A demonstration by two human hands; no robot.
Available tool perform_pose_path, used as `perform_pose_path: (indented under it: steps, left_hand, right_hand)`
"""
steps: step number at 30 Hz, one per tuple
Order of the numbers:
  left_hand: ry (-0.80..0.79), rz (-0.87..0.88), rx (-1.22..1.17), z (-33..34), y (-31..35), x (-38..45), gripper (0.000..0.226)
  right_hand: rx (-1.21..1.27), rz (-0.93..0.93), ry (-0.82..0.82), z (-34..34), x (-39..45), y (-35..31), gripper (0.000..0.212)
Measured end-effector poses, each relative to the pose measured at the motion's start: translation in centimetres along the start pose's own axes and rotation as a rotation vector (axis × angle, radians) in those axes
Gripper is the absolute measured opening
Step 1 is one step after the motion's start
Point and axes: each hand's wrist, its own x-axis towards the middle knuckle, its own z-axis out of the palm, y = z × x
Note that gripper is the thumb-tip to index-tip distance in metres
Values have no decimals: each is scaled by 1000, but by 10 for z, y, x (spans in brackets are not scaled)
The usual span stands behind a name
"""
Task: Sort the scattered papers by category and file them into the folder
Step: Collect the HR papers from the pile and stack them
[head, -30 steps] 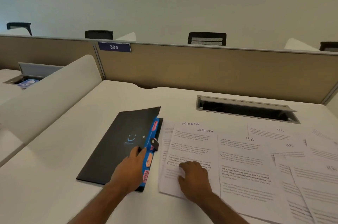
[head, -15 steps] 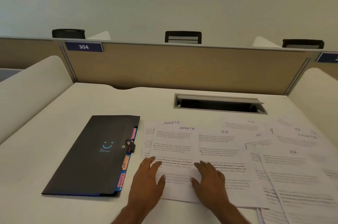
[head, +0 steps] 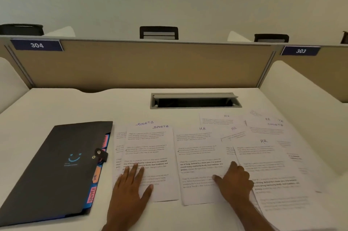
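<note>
On the white table (head: 56,102) my left hand (head: 130,183) lies flat, fingers straight, on the top SPORTS paper (head: 150,147). My right hand (head: 234,181) rests on the HR paper (head: 199,155) beside it, fingers bent a little, holding nothing. The black folder (head: 56,170) sits shut at my left, its tabs sticking out. Many sheets overlap. If I slide one, the ones under it may come too. One page far right (head: 271,127) shows both HR and SPORTS, so I could put it in the wrong pile. The folder's snap is closed, so nothing can go in yet.
</note>
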Motion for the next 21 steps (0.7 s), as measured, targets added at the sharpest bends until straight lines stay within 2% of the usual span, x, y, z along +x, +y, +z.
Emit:
perform_pose_path:
  steps: [5, 8, 13, 16, 18, 21]
  left_hand:
    - [-18, -13, -12, 2, 0, 1, 93]
    - [-22, -19, -20, 3, -3, 1, 96]
    - [14, -11, -20, 4, -1, 0, 96]
    - [12, -45, -28, 4, 0, 1, 90]
    - [83, -102, -59, -1, 8, 4, 87]
    - [328, -136, -185, -16, 48, 13, 75]
  right_hand:
    - [197, 75, -89, -1, 9, 2, 67]
    - [488, 5, -19, 2, 9, 8, 43]
    - [681, -63, 82, -18, 9, 17, 5]
    - [813, -100, 104, -40, 16, 29, 7]
    - [910, -95, 87, -57, 20, 40, 10]
    - [1059, -65, 23, -78, 26, 55, 8]
